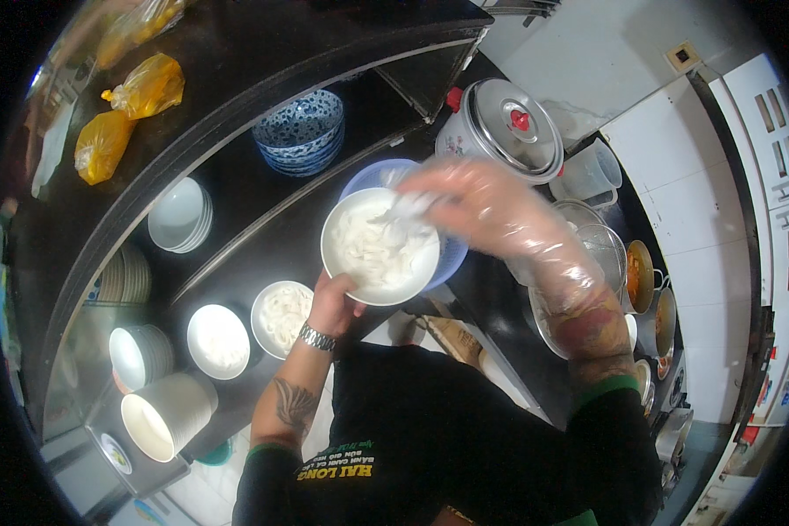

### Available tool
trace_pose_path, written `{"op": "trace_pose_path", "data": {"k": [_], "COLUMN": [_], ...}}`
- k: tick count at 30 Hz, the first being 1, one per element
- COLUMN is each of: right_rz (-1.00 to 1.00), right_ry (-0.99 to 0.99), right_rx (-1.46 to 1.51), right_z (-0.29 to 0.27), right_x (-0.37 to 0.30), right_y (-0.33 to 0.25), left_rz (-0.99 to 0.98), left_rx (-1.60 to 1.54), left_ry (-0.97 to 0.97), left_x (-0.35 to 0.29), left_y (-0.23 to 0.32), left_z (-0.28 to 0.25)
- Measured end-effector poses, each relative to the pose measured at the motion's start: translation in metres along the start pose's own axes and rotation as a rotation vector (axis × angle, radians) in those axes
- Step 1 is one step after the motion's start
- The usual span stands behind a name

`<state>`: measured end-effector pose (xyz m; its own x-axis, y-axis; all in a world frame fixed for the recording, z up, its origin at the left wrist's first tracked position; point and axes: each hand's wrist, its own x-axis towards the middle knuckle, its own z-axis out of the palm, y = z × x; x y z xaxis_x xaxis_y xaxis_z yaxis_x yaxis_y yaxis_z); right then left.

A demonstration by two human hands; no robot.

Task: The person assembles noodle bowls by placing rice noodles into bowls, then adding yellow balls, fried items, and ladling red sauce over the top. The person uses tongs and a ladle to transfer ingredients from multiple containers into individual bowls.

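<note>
Left hand: closed on the near-left rim of a round white bowl, thumb over the lip. Bowl sits above a blue basin, near the near edge of the black countertop; no long axis to align.

Right hand, in clear plastic: fingers bent above the bowl's far-right rim. Blur; cannot tell whether they grip any strands.

Key relation (judged): white noodles lie below and left of the right fingertips, so the right hand is nearer their top, the left supporting opposite.
</note>
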<state>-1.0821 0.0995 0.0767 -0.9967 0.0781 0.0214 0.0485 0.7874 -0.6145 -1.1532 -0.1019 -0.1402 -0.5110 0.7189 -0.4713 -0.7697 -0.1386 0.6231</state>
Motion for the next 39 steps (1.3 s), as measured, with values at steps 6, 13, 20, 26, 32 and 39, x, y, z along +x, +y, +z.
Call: {"op": "trace_pose_path", "data": {"k": [6, 13, 20, 26, 32, 39], "right_rz": [0.025, 0.521, 0.080, -0.069, -0.173, 0.577], "right_ry": [0.171, -0.324, -0.136, 0.053, -0.290, 0.316], "right_rx": [-0.319, -0.172, 0.059, 0.077, -0.076, 0.741], "right_z": [0.047, 0.058, 0.028, 0.073, 0.084, 0.099], "right_x": [-0.014, -0.015, -0.024, -0.013, -0.020, -0.057], "right_y": [0.055, 0.075, 0.045, 0.037, 0.036, 0.070], "left_rz": [0.006, 0.238, 0.140, 0.109, 0.111, 0.280], "left_rx": [-0.048, 0.182, -0.016, 0.003, -0.057, -0.335], "left_ry": [-0.023, 0.064, 0.020, 0.007, 0.004, 0.031], "left_x": [-0.012, -0.025, -0.020, -0.024, -0.021, -0.025], "left_y": [0.009, 0.013, 0.008, 0.003, 0.001, 0.004], "left_z": [0.012, 0.020, 0.010, 0.014, 0.011, 0.017]}}
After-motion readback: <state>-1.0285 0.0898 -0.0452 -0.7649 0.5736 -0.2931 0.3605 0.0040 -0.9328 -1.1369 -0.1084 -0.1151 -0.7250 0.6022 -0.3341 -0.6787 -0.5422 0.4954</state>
